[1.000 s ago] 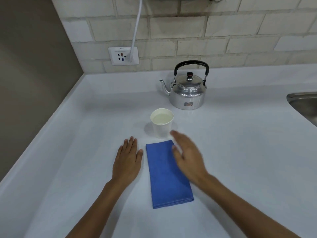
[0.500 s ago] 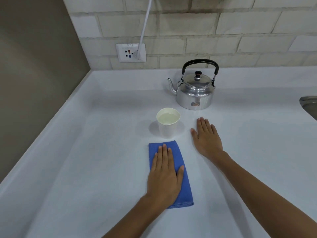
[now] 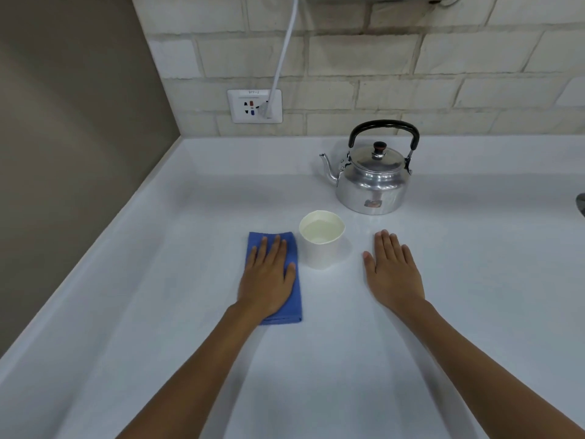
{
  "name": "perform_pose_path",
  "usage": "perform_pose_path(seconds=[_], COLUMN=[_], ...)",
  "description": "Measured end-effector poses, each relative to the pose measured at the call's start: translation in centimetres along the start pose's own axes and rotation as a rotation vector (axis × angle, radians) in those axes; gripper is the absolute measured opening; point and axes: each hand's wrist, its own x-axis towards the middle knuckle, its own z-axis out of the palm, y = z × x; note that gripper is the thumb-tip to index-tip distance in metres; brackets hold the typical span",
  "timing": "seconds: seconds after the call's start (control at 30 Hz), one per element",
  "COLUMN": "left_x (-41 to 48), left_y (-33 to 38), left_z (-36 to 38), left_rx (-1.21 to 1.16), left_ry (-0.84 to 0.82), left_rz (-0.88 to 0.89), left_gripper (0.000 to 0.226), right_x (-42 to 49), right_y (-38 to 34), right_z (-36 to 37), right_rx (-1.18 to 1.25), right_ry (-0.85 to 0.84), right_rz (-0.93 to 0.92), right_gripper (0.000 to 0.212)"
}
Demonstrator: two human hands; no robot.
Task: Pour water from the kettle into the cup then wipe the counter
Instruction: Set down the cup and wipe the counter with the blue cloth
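Note:
A silver kettle (image 3: 372, 182) with a black handle stands upright at the back of the white counter (image 3: 177, 327), its spout pointing left. In front of it stands a white paper cup (image 3: 321, 248) with water in it. A folded blue cloth (image 3: 292, 248) lies just left of the cup. My left hand (image 3: 269, 280) presses flat on the cloth, palm down, and covers most of it. My right hand (image 3: 392, 274) rests flat on the bare counter to the right of the cup, holding nothing.
A wall socket (image 3: 254, 106) with a white cable (image 3: 283, 55) plugged in sits on the brick wall behind. A brown wall borders the counter's raised left edge. A metal sink rim (image 3: 581, 201) shows at the far right.
My left hand moved onto the cloth and slid it from in front of the cup to the cup's left side. My right hand left the cloth and settled flat right of the cup.

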Motion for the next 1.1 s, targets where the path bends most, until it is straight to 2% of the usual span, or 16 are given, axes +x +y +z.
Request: perform_pose_path(seconds=[0.1,0.17,0.3,0.43,0.57,0.77,0.87,0.97,1.1], left_x=[-1.6,-1.7,2.1,7.8,10.2,8.1,9.1,10.4,10.6], left_y=[-0.7,-2.8,-6.5,-4.6,-1.7,-5.5,-6.8,-4.9,-2.6], left_z=[0.6,0.1,-1.4,-1.3,-0.2,-0.8,-1.4,-0.9,0.1], left_rx=[-0.015,-0.034,0.007,0.011,0.042,-0.065,-0.057,-0.009,-0.065], left_ry=[0.002,0.011,0.002,-0.092,-0.167,-0.191,-0.187,-0.154,-0.164], left_rz=[0.178,0.235,0.110,0.032,0.174,0.464,0.424,0.333,0.428], left_gripper=[0.054,0.053,0.050,0.050,0.051,0.046,0.046,0.047,0.054], right_x=[0.0,0.0,0.2,0.2,0.2,0.1,0.2,0.2,0.1], right_y=[0.2,0.2,0.1,-0.1,-0.1,0.0,-0.1,-0.1,-0.1], right_z=[0.0,0.1,0.2,0.1,-0.2,-0.4,-0.1,0.1,0.2], right_rx=[0.003,0.008,-0.009,-0.004,-0.004,0.025,0.028,0.009,0.012], right_ry=[0.004,0.005,0.015,0.020,0.012,-0.013,-0.011,0.014,0.028], right_rz=[-0.013,-0.011,-0.002,0.005,-0.011,-0.021,-0.012,-0.013,-0.021], right_gripper=[0.058,0.058,0.058,0.058,0.058,0.058,0.058,0.058,0.058])
